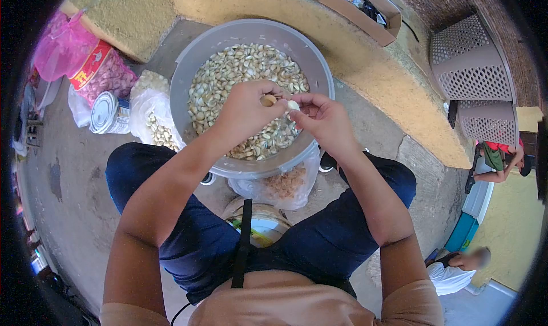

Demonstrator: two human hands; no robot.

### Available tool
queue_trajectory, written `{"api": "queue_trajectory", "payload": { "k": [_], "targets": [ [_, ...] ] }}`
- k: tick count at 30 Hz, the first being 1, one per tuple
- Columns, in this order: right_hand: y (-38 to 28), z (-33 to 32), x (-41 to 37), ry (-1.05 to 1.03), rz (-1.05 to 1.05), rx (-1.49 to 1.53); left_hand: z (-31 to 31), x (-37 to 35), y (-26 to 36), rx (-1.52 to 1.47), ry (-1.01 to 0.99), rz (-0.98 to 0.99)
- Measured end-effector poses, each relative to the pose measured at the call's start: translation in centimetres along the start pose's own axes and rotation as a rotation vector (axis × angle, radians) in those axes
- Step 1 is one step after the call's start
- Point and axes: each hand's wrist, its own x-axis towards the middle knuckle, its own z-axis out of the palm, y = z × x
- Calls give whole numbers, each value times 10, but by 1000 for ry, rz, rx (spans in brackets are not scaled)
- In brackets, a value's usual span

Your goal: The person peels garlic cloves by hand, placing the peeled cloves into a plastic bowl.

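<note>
Smooth white clove [293, 105] above a round grey plastic basin [181, 92].
The right hand [326, 120] pinches it between thumb and fingertips; the left hand [250, 104], just left, curls around a small tan piece [268, 100].

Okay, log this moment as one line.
right hand: pinches pale clove | left hand: close beside it | below: grey tub of cloves | near tub: pink mesh bag
</note>
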Motion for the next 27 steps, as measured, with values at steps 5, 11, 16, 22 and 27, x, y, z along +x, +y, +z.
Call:
{"api": "queue_trajectory", "payload": {
  "k": [5, 11, 16, 22, 27],
  "targets": [
    [2, 4, -3, 56, -163, -157, -2, 0, 5, 65, -48, -41],
    [-3, 4, -5, 38, -283, -261, -2, 4, 3, -6, -96, -187],
    [-1, 5, -4, 0, -258, -85, 3, 7, -5, -305, -123, -314],
    [-3, 7, -4, -23, -181, 115, 1, 6, 2, -459, -107, -432],
    [0, 9, -1, -14, -19, 327, -1, 4, 7, -506, -111, -508]
  ]
}}
